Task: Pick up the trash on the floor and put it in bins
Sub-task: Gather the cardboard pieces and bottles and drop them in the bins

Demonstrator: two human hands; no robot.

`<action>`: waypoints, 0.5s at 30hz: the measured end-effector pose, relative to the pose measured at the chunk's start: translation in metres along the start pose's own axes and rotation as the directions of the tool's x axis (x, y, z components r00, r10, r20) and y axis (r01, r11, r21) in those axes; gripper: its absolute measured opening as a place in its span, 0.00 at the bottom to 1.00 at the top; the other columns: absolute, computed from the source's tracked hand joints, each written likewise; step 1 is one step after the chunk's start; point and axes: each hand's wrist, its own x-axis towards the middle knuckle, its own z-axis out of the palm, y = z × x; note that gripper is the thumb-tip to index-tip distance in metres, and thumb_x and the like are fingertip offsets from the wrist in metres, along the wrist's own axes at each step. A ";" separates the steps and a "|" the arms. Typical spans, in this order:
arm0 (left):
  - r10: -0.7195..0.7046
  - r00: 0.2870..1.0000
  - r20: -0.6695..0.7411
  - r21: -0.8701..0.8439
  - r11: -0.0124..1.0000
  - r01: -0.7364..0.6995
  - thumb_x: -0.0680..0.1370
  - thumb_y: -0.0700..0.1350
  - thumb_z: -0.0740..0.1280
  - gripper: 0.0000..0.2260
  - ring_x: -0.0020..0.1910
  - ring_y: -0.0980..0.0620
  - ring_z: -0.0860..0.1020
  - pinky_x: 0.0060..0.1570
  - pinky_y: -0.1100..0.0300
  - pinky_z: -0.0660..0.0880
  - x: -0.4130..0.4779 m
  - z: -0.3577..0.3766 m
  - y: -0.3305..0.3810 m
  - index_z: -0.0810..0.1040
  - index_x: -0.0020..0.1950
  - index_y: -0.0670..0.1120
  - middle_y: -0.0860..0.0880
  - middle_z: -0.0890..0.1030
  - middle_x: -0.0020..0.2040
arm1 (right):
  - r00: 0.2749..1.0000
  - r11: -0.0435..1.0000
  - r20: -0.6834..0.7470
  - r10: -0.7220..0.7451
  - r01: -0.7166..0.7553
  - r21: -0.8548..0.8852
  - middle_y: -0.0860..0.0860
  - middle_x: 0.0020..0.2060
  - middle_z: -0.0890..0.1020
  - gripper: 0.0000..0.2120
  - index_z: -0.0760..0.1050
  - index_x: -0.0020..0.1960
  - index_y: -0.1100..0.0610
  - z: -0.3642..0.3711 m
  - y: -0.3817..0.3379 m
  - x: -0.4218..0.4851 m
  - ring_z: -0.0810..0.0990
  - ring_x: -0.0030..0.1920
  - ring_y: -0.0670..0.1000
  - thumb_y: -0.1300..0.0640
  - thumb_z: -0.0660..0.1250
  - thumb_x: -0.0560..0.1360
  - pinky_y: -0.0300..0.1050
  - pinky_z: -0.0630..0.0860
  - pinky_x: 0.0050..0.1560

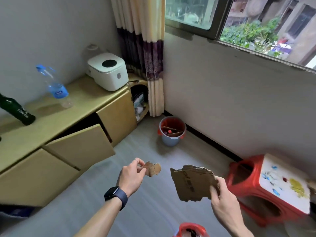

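Note:
My left hand (132, 175), with a dark watch on its wrist, pinches a small torn piece of brown cardboard (152, 169) above the grey floor. To its right my right hand (222, 196) grips a larger torn cardboard sheet (191, 183) by its lower right corner. A blue bin with a red rim (171, 132) stands on the floor near the far corner, with cardboard scraps and a bottle inside. A second red-rimmed bin (192, 229) shows partly at the bottom edge, below my hands.
A low tan cabinet (51, 134) runs along the left wall, one door (80, 147) hanging open. On it stand a white appliance (108, 71), a plastic water bottle (54, 86) and a dark glass bottle (17, 110). A red stool (273, 187) sits right.

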 end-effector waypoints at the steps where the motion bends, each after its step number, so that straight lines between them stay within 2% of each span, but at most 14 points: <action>1: -0.010 1.000 0.007 0.012 1.000 0.010 0.76 0.50 0.66 0.02 0.40 0.58 0.80 0.39 0.62 0.74 0.012 -0.004 -0.004 0.74 0.46 0.55 0.60 0.83 0.37 | 1.000 1.000 0.009 0.011 -0.011 -0.012 0.43 0.39 0.83 0.13 0.65 0.52 0.35 0.006 -0.006 0.010 0.81 0.41 0.53 0.53 0.63 0.79 0.51 0.75 0.44; 3: -0.010 1.000 0.024 0.042 0.999 0.009 0.76 0.51 0.65 0.02 0.43 0.57 0.80 0.43 0.60 0.76 0.032 -0.008 -0.005 0.75 0.47 0.56 0.61 0.83 0.40 | 1.000 0.999 0.004 0.027 -0.026 -0.024 0.39 0.37 0.82 0.14 0.65 0.51 0.33 0.012 -0.016 0.027 0.79 0.37 0.49 0.54 0.63 0.79 0.50 0.74 0.42; 8: 0.056 0.996 0.070 0.219 0.973 -0.070 0.78 0.54 0.63 0.09 0.53 0.52 0.80 0.47 0.59 0.77 0.098 -0.012 0.020 0.77 0.57 0.58 0.60 0.83 0.51 | 0.999 0.998 -0.003 0.038 -0.039 -0.040 0.38 0.36 0.81 0.13 0.68 0.55 0.34 0.019 -0.032 0.087 0.79 0.36 0.47 0.54 0.62 0.80 0.49 0.74 0.41; 15: 0.096 0.986 0.136 0.391 0.909 -0.143 0.79 0.53 0.59 0.12 0.55 0.46 0.79 0.51 0.56 0.76 0.244 0.019 0.072 0.77 0.61 0.59 0.52 0.83 0.53 | 0.999 0.992 0.022 0.043 -0.040 -0.124 0.32 0.41 0.79 0.20 0.66 0.55 0.29 0.039 -0.039 0.240 0.79 0.41 0.44 0.57 0.62 0.78 0.40 0.71 0.42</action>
